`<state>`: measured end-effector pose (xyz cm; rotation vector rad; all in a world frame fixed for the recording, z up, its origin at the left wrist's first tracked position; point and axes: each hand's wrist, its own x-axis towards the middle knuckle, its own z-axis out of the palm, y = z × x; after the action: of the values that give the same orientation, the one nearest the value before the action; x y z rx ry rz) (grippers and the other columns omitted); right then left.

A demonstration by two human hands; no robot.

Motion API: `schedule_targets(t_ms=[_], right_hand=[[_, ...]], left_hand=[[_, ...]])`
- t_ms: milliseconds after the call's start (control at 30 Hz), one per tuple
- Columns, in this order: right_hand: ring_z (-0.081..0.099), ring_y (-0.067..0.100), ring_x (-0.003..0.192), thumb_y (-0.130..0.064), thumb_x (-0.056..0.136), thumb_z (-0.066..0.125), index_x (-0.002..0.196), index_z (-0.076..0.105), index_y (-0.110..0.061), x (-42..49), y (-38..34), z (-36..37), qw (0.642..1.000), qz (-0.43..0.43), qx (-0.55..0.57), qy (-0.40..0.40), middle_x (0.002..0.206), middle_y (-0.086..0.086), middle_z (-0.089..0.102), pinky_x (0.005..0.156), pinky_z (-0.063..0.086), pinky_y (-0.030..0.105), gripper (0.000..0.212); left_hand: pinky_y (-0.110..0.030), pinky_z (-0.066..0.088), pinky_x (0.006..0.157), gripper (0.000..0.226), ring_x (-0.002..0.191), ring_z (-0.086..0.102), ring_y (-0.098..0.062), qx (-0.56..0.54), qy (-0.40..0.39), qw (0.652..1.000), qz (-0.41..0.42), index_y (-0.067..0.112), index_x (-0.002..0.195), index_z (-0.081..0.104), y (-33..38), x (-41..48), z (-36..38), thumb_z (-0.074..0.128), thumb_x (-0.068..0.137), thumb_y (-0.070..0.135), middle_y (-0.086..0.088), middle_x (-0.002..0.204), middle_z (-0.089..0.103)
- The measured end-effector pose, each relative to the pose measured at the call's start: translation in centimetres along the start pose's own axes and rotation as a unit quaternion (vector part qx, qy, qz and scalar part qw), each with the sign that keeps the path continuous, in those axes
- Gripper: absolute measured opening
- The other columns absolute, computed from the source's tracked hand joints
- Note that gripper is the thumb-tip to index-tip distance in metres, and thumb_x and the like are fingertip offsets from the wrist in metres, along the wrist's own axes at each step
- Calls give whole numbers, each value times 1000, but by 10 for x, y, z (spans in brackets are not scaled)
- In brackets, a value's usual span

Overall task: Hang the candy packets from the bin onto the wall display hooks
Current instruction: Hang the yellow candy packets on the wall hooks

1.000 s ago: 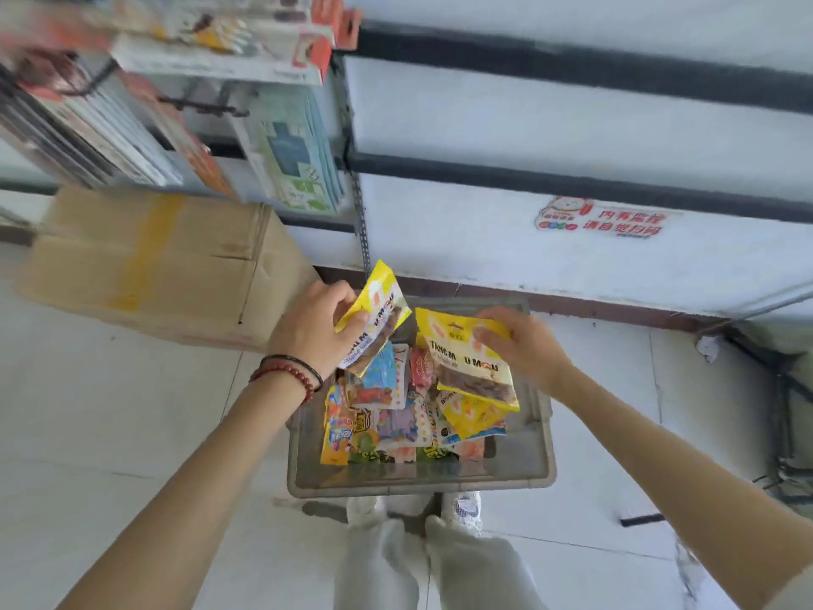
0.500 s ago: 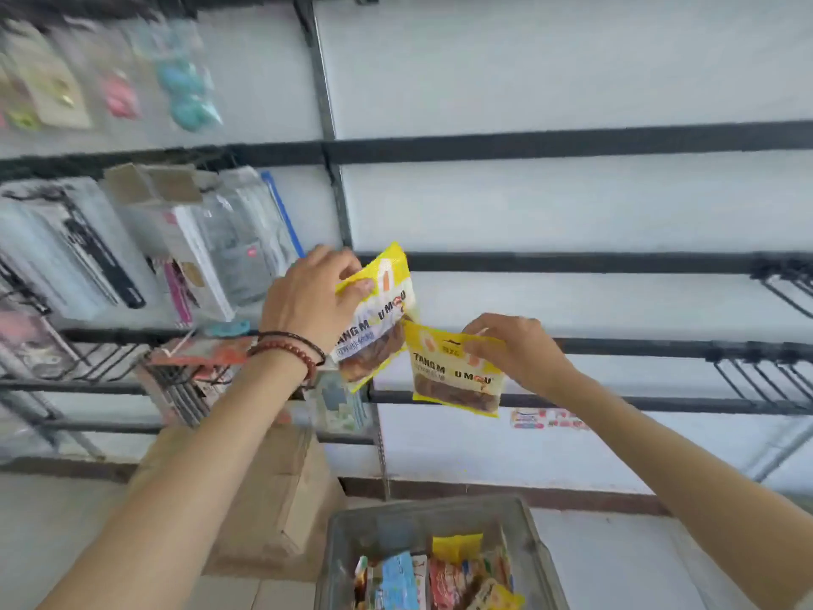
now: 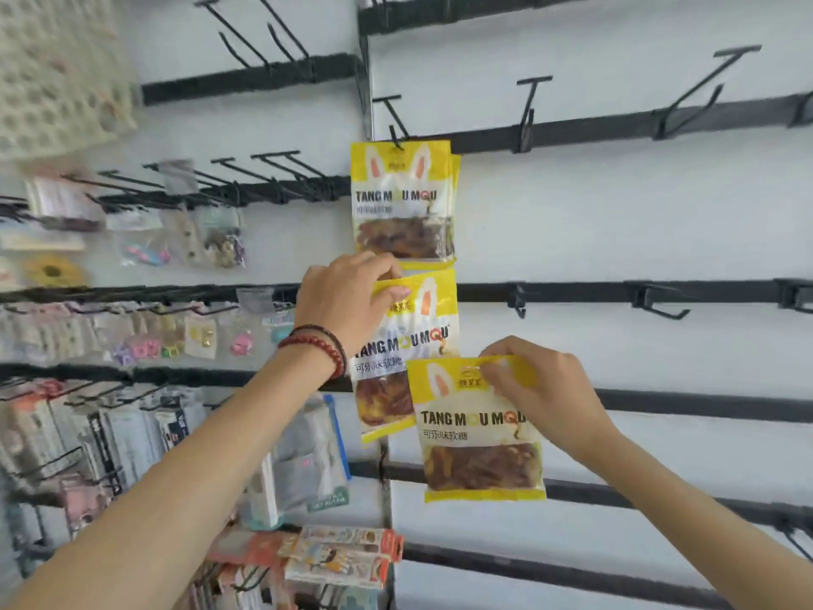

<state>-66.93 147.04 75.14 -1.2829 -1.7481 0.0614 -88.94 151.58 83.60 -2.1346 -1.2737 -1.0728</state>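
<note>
yellow candy packets (image 3: 402, 200) are already hanging on an upper hook (image 3: 393, 121); the left hand (image 3: 347, 297) is pinching the top of a second packet (image 3: 422, 336) just below them and the right hand (image 3: 545, 389) is pinching a third packet (image 3: 479, 438) lower down, both waiting to be hung. the bin is lying out of view, so what is remaining i cannot tell. empty hooks (image 3: 528, 107) are standing free to the right, trinket bags (image 3: 184, 239) crowding the left rails.
</note>
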Motion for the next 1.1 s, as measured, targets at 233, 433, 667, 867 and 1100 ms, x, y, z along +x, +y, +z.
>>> schedule_targets(t_ms=[233,433,667,867,1100], right_hand=[[62,7,62,-37,87,59,85,64,-44,41,-19,-24,995,-13,31,92,66,-11,67,65,53,40,8],[61,3,62,-26,88,62,84,67,-37,75,-35,-44,988,-56,83,116,64,-14,65,51,48,20,13],[59,0,61,-22,90,60,86,68,-32,109,-42,-55,977,-76,129,155,59,-18,63,46,45,11,13],[52,0,53,-21,88,63,85,69,-32,136,-47,-60,967,-95,139,193,52,-15,59,45,41,10,13],[56,14,60,-21,89,62,84,68,-35,152,-48,-64,962,-118,130,211,63,-7,61,43,44,14,16]], left_hand=[[-25,34,72,12,81,48,-3,-58,12,998,-39,33,86,60,-5,55,-23,58,87,44,17,93,54],[-33,49,80,12,96,58,-11,-141,73,986,-60,29,91,63,-15,94,-30,60,87,39,12,100,58],[-31,54,74,11,68,65,-7,-225,141,961,-81,34,84,68,-13,140,-45,68,80,44,18,87,63],[-28,52,82,18,88,65,-5,-277,151,944,-102,34,83,73,-20,168,-36,75,71,48,14,87,71],[-36,56,73,13,69,67,-11,-281,176,940,-84,37,75,70,-26,172,-27,75,70,48,19,85,71]])
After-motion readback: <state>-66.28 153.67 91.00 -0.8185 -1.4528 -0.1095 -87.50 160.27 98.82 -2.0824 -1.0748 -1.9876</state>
